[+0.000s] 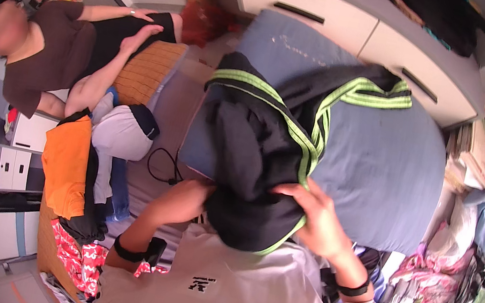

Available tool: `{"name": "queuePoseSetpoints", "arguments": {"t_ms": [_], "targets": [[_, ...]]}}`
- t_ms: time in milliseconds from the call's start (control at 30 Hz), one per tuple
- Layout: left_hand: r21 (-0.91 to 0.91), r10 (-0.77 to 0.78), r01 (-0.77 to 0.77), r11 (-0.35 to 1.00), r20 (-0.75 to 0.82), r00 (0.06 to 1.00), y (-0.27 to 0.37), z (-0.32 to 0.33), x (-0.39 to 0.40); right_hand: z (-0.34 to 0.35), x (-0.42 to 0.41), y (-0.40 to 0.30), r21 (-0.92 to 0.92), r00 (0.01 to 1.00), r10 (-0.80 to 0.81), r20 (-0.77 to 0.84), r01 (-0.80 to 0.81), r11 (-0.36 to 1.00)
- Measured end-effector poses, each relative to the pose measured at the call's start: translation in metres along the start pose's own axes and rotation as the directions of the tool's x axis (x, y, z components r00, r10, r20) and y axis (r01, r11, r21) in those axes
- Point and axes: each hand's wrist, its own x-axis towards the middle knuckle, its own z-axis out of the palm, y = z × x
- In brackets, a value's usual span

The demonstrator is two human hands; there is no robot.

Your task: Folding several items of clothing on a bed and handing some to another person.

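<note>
A black sports garment (261, 155) with lime-green stripes hangs bunched in front of my chest, its two long parts spread away over a blue mat (380, 171). My right hand (319, 213) grips its striped edge, thumb and fingers bent into the cloth. On the other side my left hand (187, 200) holds the garment too, but its fingers are hidden by the black fabric. Some of the cloth is blurred.
A person (57, 41) sits at the left beside an orange-brown cushion (148, 76). Near them are a white cap-like item (124, 130) and an orange garment (66, 169). White drawers (312, 5) stand beyond the mat. Crumpled clothes (427, 291) pile up at the right, below books (467, 157).
</note>
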Motion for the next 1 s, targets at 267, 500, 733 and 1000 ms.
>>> {"name": "queuePoseSetpoints", "arguments": {"t_ms": [267, 500, 733, 1000], "targets": [[-0.723, -0.786, -0.623, 0.298, -0.556, 0.269, -0.119, -0.068, -0.199, -0.008, 0.014, 0.004, 0.186, 0.994, -0.068, 0.084, 0.052, 0.981], [-0.415, -0.858, -0.751, 0.513, -0.262, -0.441, -0.123, -0.211, -0.269, -0.105, -0.038, 0.040, -0.259, 0.871, 0.206, -0.447, -0.346, 0.902], [-0.550, -0.517, -0.684, 0.479, -0.806, 0.286, -0.004, -0.288, -0.149, -0.109, -0.063, 0.061, -0.587, 0.845, 0.165, -0.509, -0.481, 0.651], [-0.948, 0.790, -0.268, -0.172, -0.295, 0.538, 0.166, -0.210, 0.129, -0.089, -0.057, 0.017, 0.316, 0.944, 0.169, -0.282, -0.075, 0.946]]}}
